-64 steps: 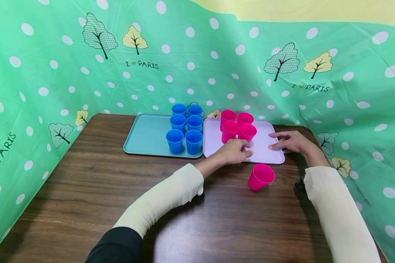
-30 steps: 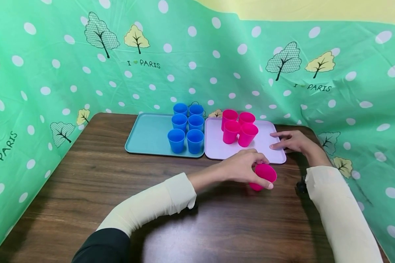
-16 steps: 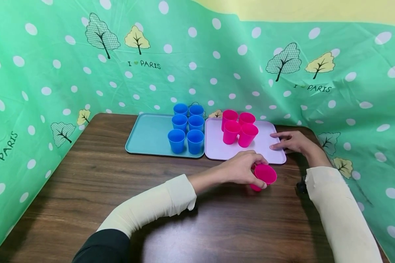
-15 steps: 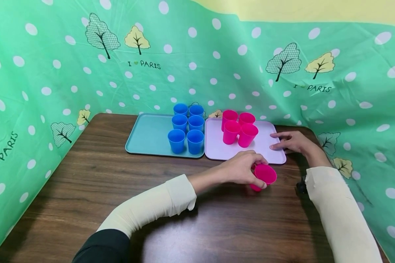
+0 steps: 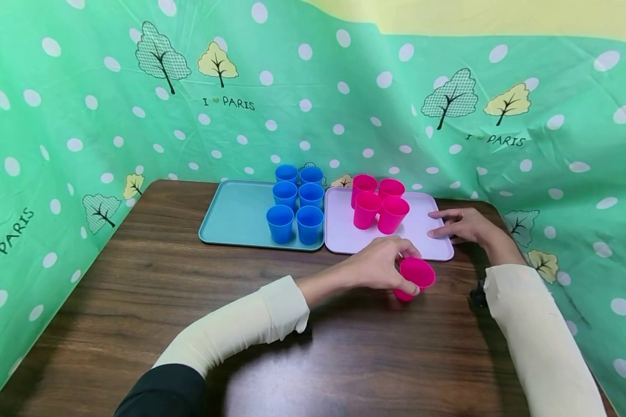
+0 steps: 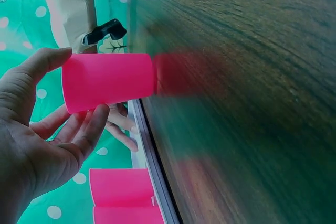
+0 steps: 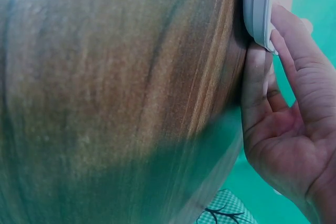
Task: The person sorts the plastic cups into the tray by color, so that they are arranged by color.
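My left hand (image 5: 403,269) grips a lone pink cup (image 5: 416,277) on the wooden table (image 5: 188,301), just in front of the lilac tray (image 5: 341,238). In the left wrist view the thumb and fingers (image 6: 86,129) wrap the pink cup (image 6: 107,81), whose base is at the table surface (image 6: 236,103). Several pink cups (image 5: 378,205) stand upright on the lilac tray. My right hand (image 5: 456,225) rests with straight fingers on that tray's right edge; in the right wrist view the right hand (image 7: 283,124) touches the tray corner (image 7: 257,9).
A teal tray (image 5: 232,217) sits left of the lilac one, with several blue cups (image 5: 295,204) on its right side. Green dotted cloth (image 5: 83,116) walls in the table on three sides. A small black object (image 5: 477,296) lies by my right forearm.
My left hand left the lilac tray, came back to the lone pink cup and took hold of it; the cup has shifted slightly left. The right hand has stayed put.
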Demonstrator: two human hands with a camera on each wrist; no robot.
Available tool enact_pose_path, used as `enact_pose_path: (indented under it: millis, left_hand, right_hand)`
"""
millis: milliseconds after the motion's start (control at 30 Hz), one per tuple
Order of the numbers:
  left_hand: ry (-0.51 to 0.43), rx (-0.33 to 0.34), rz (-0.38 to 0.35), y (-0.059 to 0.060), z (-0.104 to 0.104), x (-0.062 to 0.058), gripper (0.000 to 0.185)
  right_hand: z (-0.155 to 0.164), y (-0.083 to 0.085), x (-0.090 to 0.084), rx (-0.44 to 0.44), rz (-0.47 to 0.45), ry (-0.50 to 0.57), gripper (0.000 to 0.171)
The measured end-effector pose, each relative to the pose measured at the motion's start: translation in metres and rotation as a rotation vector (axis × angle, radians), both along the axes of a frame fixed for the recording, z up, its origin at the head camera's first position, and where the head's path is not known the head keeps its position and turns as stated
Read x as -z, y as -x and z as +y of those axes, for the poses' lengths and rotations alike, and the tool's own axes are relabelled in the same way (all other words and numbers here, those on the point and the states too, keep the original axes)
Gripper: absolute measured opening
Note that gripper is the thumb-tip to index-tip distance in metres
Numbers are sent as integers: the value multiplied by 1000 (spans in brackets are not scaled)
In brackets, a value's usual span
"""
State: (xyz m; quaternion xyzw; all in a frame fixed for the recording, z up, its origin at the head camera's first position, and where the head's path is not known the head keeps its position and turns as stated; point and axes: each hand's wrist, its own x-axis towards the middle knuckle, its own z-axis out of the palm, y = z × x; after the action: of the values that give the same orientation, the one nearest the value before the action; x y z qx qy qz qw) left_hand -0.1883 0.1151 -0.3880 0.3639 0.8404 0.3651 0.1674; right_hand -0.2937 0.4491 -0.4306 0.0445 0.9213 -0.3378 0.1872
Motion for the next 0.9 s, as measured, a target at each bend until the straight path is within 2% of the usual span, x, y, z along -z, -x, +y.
enact_pose_path:
  millis: [200,500,900]
  left_hand:
    - [-57,-50,-22,2,-5,-3,75]
    - [-102,-242,5,11,-10,-6,78]
    - [-115,-434,-2,22,-14,-4,83]
  right_hand:
    - [1,0,0,5,-17,1,96]
    - [4,2,3,32,-37,-8,104]
    - [3,2,0,36,-52,3,106]
